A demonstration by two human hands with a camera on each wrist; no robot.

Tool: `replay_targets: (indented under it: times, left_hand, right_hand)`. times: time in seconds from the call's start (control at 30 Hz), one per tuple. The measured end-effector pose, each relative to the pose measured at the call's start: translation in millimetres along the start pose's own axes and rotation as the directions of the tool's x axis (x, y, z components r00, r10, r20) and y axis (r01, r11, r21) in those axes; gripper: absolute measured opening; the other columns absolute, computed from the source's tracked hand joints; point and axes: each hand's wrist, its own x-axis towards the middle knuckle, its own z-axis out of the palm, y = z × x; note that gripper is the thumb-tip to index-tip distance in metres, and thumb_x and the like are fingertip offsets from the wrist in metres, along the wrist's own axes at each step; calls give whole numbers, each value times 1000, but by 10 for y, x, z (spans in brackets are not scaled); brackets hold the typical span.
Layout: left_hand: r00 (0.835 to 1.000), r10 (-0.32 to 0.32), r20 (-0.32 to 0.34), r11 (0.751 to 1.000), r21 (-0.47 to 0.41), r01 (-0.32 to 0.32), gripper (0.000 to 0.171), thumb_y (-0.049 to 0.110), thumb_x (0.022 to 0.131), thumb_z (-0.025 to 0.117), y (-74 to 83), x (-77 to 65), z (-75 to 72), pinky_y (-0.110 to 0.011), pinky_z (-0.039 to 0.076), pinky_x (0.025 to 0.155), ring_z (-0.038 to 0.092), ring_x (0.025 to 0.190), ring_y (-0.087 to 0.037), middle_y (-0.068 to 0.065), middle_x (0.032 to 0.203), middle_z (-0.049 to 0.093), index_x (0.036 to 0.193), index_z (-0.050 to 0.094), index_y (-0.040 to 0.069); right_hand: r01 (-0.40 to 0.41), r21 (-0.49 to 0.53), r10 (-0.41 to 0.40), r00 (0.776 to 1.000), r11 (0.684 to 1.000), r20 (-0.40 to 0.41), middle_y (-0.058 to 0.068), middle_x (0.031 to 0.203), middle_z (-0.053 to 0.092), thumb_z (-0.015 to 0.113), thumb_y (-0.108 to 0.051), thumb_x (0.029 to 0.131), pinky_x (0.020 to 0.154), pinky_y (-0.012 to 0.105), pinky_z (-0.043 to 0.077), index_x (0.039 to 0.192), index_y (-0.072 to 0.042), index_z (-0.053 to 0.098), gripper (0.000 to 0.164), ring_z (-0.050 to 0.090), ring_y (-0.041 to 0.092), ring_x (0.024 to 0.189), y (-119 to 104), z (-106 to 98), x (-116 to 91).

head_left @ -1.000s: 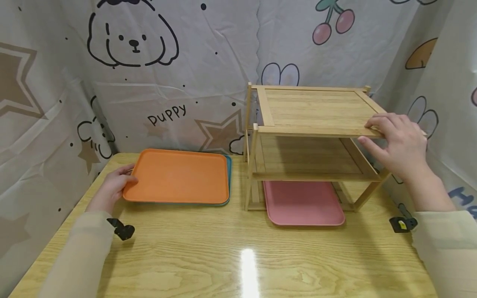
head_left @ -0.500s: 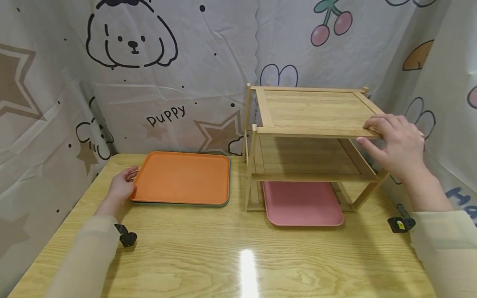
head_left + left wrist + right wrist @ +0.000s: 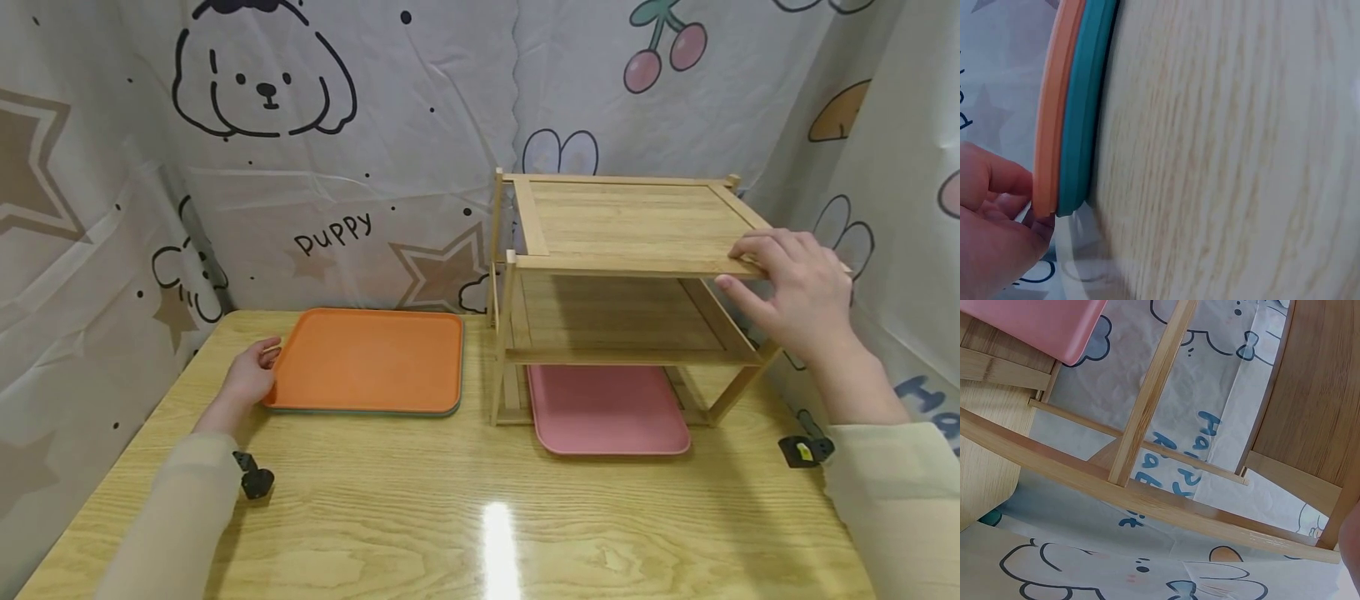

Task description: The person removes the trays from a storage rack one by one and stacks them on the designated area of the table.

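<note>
An orange tray (image 3: pixel 367 360) lies stacked over a teal tray (image 3: pixel 1079 119), which shows only as a thin rim in the head view. My left hand (image 3: pixel 251 372) is at the left edge of the stack, touching the orange tray near its front corner with loosely bent fingers. To the right stands a three-tier wooden rack (image 3: pixel 630 218). At its top front right corner my right hand (image 3: pixel 802 287) grips the frame, fingers on top and thumb below the front edge. A pink tray (image 3: pixel 609 412) lies on the bottom tier and juts out at the front.
A wood-grain table (image 3: pixel 360 500) carries the trays and rack. Patterned cloth (image 3: pixel 420 125) hangs close behind and on both sides. The rack's middle shelf (image 3: pixel 615 317) has a raised front edge.
The orange tray has shifted slightly right and come down level over the teal one, whose right rim was showing more before. My left hand moved right with it. The right hand stays put.
</note>
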Motion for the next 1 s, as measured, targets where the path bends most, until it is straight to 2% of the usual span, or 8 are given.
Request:
replay_targets:
  times: [0.07, 0.17, 0.33, 0.43, 0.57, 0.8, 1.0]
  left_hand:
    - [1000, 4, 5, 1000, 21, -4, 66, -12, 81, 40, 18, -11, -10, -50, 38, 98, 34, 126, -47, -37, 142, 29, 145, 20, -10]
    - [999, 4, 32, 999, 54, -5, 65, -3, 88, 47, 68, -45, -19, -58, 31, 103, 28, 128, -51, -39, 143, 22, 145, 16, -11]
    - [999, -6, 38, 997, 76, 4, 73, 9, 93, 48, 241, -161, 37, -61, 26, 104, 21, 130, -55, -40, 145, 13, 146, 2, -10]
    - [1000, -9, 15, 999, 51, 8, 77, 13, 94, 48, 390, -264, 108, -62, 25, 104, 19, 131, -55, -39, 146, 12, 147, -4, -8]
    - [1000, 7, 19, 1000, 8, -7, 81, 23, 96, 49, 582, -404, 216, -61, 24, 106, 17, 134, -53, -36, 149, 11, 148, -7, -3]
    - [994, 101, 42, 995, -10, -100, 85, 49, 96, 43, 824, -648, 361, -62, 23, 106, 16, 138, -48, -30, 152, 12, 151, -5, 5]
    - [984, 167, 58, 985, -58, -163, 84, 53, 95, 43, 1041, -872, 507, -60, 24, 107, 17, 139, -43, -26, 152, 17, 152, 1, 10]
  right_hand:
    - [2, 0, -2, 1000, 1000, 1, 17, 116, 57, 42, -70, 86, 81, 58, 32, 105, -6, 57, 68, 46, 40, 107, 1, -3, 0]
    - [2, 2, -2, 1000, 1000, 4, 17, 117, 57, 46, -67, 87, 80, 58, 32, 105, -6, 57, 64, 46, 40, 107, 0, -7, -2]
    - [-7, -5, 7, 1000, 1000, 14, 17, 117, 56, 50, -63, 87, 81, 58, 32, 105, -7, 57, 59, 46, 39, 108, -7, -14, -5]
    - [-13, -10, 13, 1000, 1000, 21, 17, 118, 56, 47, -65, 87, 82, 58, 32, 105, -7, 57, 62, 45, 40, 109, -9, -18, -8]
    - [-15, -16, 16, 1000, 1000, 25, 17, 118, 56, 46, -66, 87, 82, 58, 32, 106, -7, 56, 63, 45, 39, 109, -7, -17, -8]
    - [-7, -12, 8, 1000, 1000, 19, 17, 117, 56, 49, -63, 88, 81, 58, 32, 105, -7, 57, 59, 46, 40, 108, -5, -12, -7]
    - [-8, -8, 8, 1000, 1000, 16, 17, 117, 56, 48, -64, 87, 81, 58, 32, 105, -6, 57, 61, 45, 40, 108, -13, -19, -3]
